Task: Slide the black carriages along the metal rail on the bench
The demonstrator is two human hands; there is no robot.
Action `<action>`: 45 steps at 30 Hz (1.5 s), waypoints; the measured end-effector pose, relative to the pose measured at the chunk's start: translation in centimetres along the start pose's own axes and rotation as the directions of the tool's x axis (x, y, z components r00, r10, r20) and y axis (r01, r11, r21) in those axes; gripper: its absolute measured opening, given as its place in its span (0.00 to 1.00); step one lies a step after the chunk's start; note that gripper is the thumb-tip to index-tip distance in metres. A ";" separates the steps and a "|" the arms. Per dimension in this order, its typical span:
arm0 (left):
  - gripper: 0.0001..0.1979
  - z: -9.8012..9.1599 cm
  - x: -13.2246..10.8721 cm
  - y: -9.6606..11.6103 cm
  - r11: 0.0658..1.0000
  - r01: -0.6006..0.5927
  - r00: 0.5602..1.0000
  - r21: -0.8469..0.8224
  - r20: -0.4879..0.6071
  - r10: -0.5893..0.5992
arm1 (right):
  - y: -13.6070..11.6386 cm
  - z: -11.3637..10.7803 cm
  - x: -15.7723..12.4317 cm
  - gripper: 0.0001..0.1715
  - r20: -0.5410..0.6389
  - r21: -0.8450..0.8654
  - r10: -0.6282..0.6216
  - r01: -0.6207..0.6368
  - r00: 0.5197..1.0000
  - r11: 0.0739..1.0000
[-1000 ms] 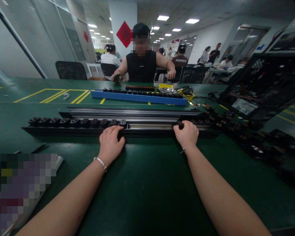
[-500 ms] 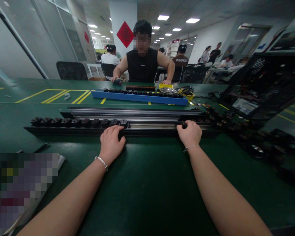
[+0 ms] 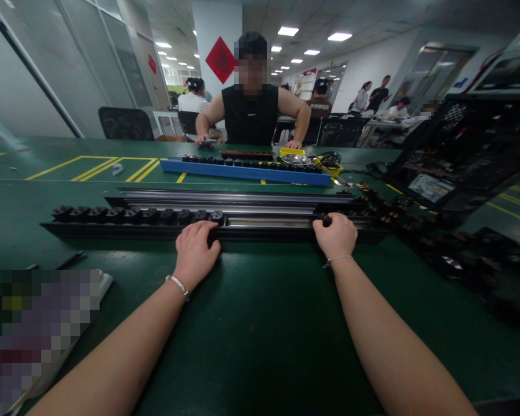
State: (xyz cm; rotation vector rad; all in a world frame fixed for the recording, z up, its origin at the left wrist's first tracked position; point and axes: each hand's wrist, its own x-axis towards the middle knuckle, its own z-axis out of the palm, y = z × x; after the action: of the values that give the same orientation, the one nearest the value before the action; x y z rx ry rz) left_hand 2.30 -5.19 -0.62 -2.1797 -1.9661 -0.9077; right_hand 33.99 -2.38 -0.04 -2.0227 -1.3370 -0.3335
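A long black track rail lies across the table, with a metal strip in its channel. Several black round socket modules sit in a row in its left half. My left hand grips the rail's front edge beside the last module, fingers curled over the top and thumb apart at the front. Farther right, my right hand is closed around a black socket module at the rail. Only that module's rounded end shows; my fingers hide the rest.
Behind lies another black rail, then a blue rail with several black modules. A person sits opposite. Loose black parts and an open black case are at right. A blurred packet lies front left.
Both hands keep nearly the same places and grips. The view has shifted very slightly. The person opposite has lowered the object in one hand a little.
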 end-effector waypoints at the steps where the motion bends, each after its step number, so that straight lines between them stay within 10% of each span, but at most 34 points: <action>1: 0.19 0.0 0.0 0.0 1.000 -0.001 1.000 0.001 0.001 0.001 | 0.1 0.0 0.0 0.21 -0.008 -0.002 0.002 -0.002 1.000 1.000; 45: 0.19 -0.1 0.1 0.0 1.000 -0.003 1.000 0.002 0.007 0.003 | 4.8 -0.8 2.2 0.22 -0.184 -0.054 0.209 -0.222 0.961 0.974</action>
State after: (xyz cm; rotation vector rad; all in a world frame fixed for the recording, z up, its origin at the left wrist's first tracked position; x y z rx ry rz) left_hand 2.20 -5.19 -0.49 -2.1868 -1.9653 -0.8986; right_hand 39.30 -2.53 -0.13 -2.1222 -0.9985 -0.4568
